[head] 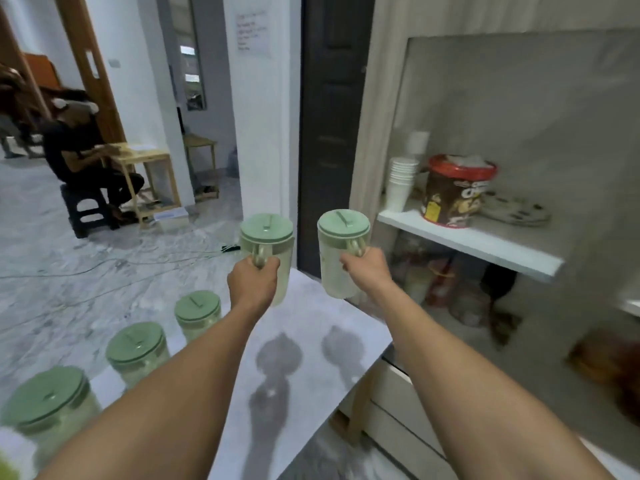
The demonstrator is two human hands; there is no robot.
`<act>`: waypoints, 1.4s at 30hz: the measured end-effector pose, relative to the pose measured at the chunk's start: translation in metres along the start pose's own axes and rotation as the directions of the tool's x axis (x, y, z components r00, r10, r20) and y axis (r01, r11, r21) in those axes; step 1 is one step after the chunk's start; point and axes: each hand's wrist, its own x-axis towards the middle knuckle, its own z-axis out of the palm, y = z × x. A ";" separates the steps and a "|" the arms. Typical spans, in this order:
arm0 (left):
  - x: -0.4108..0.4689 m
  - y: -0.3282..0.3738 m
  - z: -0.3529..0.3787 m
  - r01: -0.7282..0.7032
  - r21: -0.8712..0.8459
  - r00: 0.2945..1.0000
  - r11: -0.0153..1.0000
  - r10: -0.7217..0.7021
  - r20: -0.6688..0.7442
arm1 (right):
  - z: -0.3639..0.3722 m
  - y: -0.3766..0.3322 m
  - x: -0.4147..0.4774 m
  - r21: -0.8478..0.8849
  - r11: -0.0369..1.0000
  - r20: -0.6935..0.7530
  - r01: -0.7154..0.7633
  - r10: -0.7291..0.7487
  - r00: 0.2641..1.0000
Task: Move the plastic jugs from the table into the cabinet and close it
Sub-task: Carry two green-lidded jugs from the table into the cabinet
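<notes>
Now both hands, left hand (252,278) and right hand (367,268), grip jugs mid-frame, left jug (267,237) and right jug (341,251), and either could clip the shelf (467,242) at right.

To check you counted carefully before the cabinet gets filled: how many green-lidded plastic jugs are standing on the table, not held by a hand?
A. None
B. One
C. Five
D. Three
D: three jugs stand in a row along the table's left edge, the nearest jug, the middle jug and the farthest jug, while the left hand and right hand each hold another lifted.
</notes>
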 end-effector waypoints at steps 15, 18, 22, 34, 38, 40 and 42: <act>-0.197 0.182 -0.010 -0.162 -0.298 0.937 0.941 0.241 0.254 | -0.246 -0.053 -0.220 0.008 1.000 -0.367 0.030 -0.025 0.930; -0.243 0.208 0.002 -0.185 -0.336 0.913 0.923 0.289 0.289 | -0.294 -0.053 -0.260 -0.002 0.999 -0.414 0.034 -0.032 0.910; -0.307 0.235 0.024 -0.169 -0.405 0.883 0.898 0.321 0.343 | -0.358 -0.042 -0.313 0.011 0.998 -0.503 0.059 -0.046 0.863; -0.443 0.291 0.106 -0.144 -0.498 0.746 0.855 0.424 0.514 | -0.496 0.003 -0.381 0.039 0.999 -0.692 0.002 0.026 0.721; -0.462 0.306 0.144 -0.068 -0.528 0.685 0.846 0.424 0.592 | -0.528 0.019 -0.376 0.070 0.998 -0.731 -0.006 0.055 0.680; -0.465 0.316 0.169 -0.044 -0.543 0.668 0.839 0.429 0.608 | -0.544 0.026 -0.368 0.082 0.997 -0.748 -0.009 0.067 0.660; -0.465 0.327 0.195 -0.039 -0.553 0.659 0.833 0.437 0.612 | -0.561 0.031 -0.356 0.089 0.996 -0.764 -0.005 0.072 0.641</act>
